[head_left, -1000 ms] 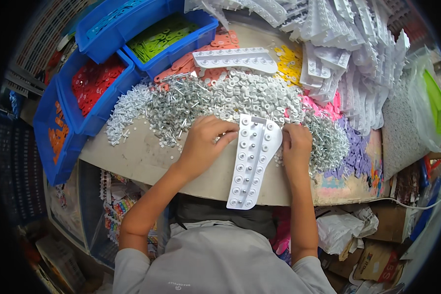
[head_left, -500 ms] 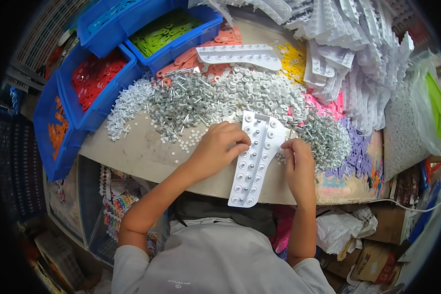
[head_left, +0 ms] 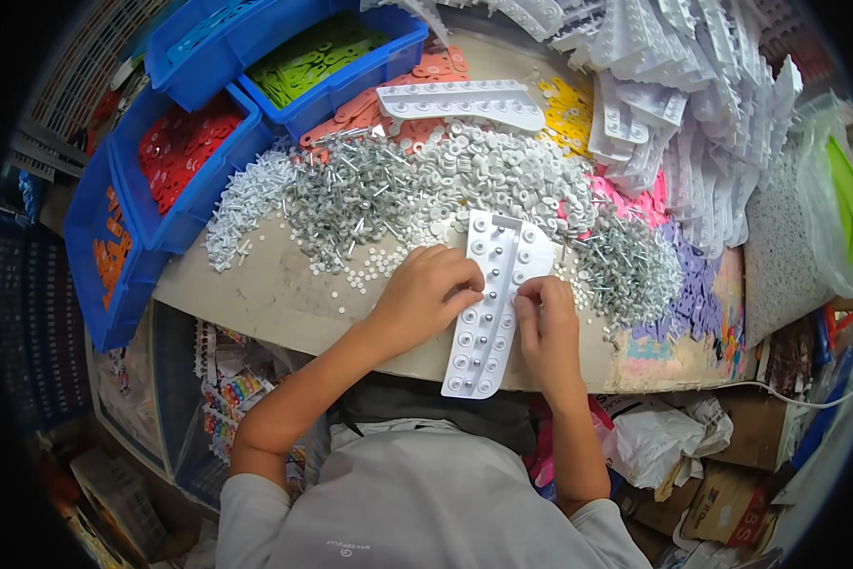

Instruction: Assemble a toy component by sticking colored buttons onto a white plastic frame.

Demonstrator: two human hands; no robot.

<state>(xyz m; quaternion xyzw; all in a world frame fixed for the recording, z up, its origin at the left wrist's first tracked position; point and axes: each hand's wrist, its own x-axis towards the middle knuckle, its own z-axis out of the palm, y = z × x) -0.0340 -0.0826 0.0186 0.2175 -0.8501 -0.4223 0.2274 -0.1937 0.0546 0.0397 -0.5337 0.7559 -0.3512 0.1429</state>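
A long white plastic panel (head_left: 476,353) lies lengthwise before me over the table's near edge. Rows of round studs run along both its sides, and several metal pins stand in its middle channel. My left hand (head_left: 426,296) is closed at the panel's left edge, thumb and fingers pinched on it. On the opposite side my right hand (head_left: 550,327) has its fingertips pressed together at the right row of studs; whatever is between them is too small to make out. Just beyond the panel lie heaps of small white plastic rings (head_left: 512,175) and metal pins (head_left: 350,190).
Blue bins (head_left: 194,213) with red, green and orange pieces stand at the left. Another white panel (head_left: 459,102) lies behind the heaps. Many more panels (head_left: 701,123) are stacked at the far right, near a clear bag (head_left: 791,228) and purple pieces (head_left: 687,289).
My right hand has moved left, from beside the panel onto its right row of studs. My left hand stays at the left edge, and the panel has hardly shifted.
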